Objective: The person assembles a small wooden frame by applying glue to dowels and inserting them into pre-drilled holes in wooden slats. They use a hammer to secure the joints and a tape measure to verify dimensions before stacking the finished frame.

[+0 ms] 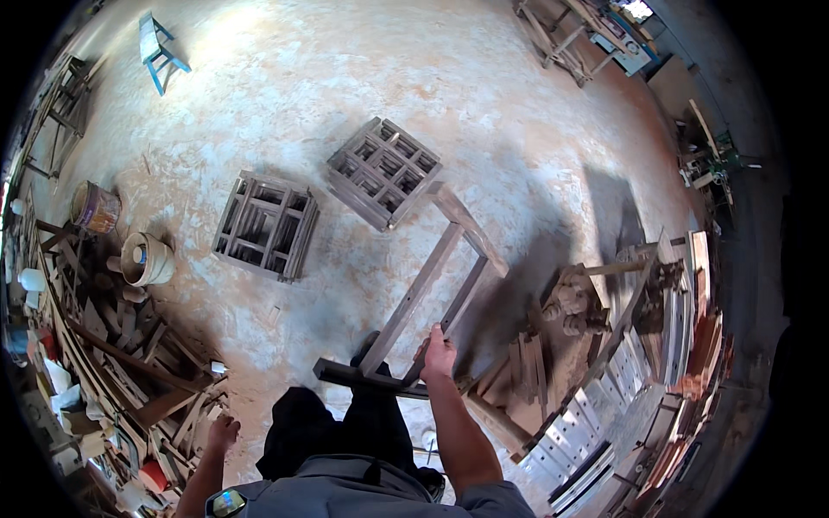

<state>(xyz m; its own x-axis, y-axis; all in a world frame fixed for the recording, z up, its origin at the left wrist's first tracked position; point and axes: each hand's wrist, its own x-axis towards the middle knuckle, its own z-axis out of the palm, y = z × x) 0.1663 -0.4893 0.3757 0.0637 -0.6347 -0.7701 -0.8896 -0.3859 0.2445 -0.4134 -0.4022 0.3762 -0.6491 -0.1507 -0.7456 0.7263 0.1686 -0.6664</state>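
Note:
A wooden frame (413, 298) of two long parallel rails joined to a crosspiece at each end slants across in front of my legs. My right hand (439, 354) is wrapped round its right-hand rail, near the end closer to me. The far crosspiece (469, 228) reaches out over the floor; the darker near one (345, 376) passes in front of my legs. My left hand (224, 432) hangs low at my side with its fingers curled in and nothing visible in them. A heap of wood scraps (177, 393) lies nearest to it.
Two stacks of wooden lattice frames (263, 226) (385, 173) stand on the floor ahead. Buckets (148, 259) are at the left. Timber pieces (528, 371) and a rack of punched metal strips (570, 432) line the right. A blue-legged bench (154, 47) is far left.

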